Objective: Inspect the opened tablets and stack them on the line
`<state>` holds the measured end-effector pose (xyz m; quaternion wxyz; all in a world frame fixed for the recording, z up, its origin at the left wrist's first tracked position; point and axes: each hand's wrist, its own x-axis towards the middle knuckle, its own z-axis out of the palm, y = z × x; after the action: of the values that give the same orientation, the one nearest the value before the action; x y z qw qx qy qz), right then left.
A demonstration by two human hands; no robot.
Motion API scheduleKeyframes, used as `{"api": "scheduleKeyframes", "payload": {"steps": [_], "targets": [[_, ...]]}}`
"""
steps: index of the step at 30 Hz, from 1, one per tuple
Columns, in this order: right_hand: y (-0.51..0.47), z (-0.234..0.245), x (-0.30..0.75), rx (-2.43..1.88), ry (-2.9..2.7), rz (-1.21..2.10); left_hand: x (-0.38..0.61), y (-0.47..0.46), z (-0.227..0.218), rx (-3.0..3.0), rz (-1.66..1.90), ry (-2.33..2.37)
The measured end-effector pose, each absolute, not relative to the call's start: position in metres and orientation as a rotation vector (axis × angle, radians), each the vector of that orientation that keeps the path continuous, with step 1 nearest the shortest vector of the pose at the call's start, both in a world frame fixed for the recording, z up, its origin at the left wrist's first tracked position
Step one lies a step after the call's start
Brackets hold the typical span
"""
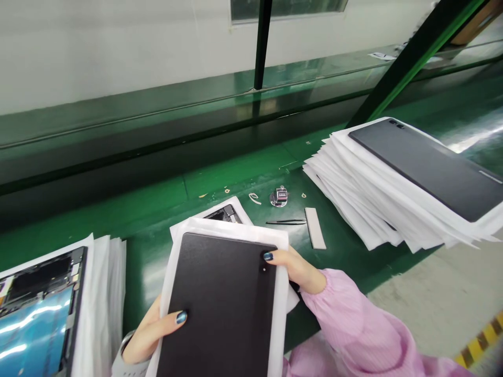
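A black tablet back cover [220, 309], its small camera marks near the upper right corner, lies on a white foam sheet [280, 319]. My left hand [151, 330] grips the cover and sheet together at the left edge, thumb on the black face. At the upper right, my right hand [296, 268] closes on the same pair, its thumb beside the camera marks. The fingers underneath are mostly hidden. Below and behind the held cover, an open tablet [225, 213] with bare inner parts shows only partly, resting on white foam.
Open tablets [43, 309] interleaved with foam sheets are stacked at left. A tall stack of covers and foam [365, 193] stands at right, topped by a dark cover [428, 162]. Tweezers [286, 222], a pale strip [315, 228] and a tally counter [280, 196] lie on the green table [145, 262].
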<state>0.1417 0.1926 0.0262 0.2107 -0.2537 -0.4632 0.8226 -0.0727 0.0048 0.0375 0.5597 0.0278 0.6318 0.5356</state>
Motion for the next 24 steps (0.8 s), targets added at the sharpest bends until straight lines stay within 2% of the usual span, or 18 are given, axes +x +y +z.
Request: {"api": "scheduleKeyframes", "payload": {"steps": [6,10,14,19,24], "targets": [[0.195,0.022,0.126,-0.886,-1.201,2.128,-0.072,0.009,0.033,0.076,1.305,1.495],[0.201,0.019,0.123,-0.992,-1.236,1.765,-0.070,0.017,0.035,0.041,1.381,1.495],[0.204,0.023,0.127,-0.814,-1.273,1.488,-0.073,0.028,0.038,-0.036,1.551,1.458],[0.200,0.030,0.130,-0.621,-1.774,1.830,-0.079,0.035,0.038,-0.218,1.678,1.429],[0.203,0.030,0.126,-0.612,-1.953,1.922,-0.076,0.036,0.034,-0.131,1.770,1.361]]}}
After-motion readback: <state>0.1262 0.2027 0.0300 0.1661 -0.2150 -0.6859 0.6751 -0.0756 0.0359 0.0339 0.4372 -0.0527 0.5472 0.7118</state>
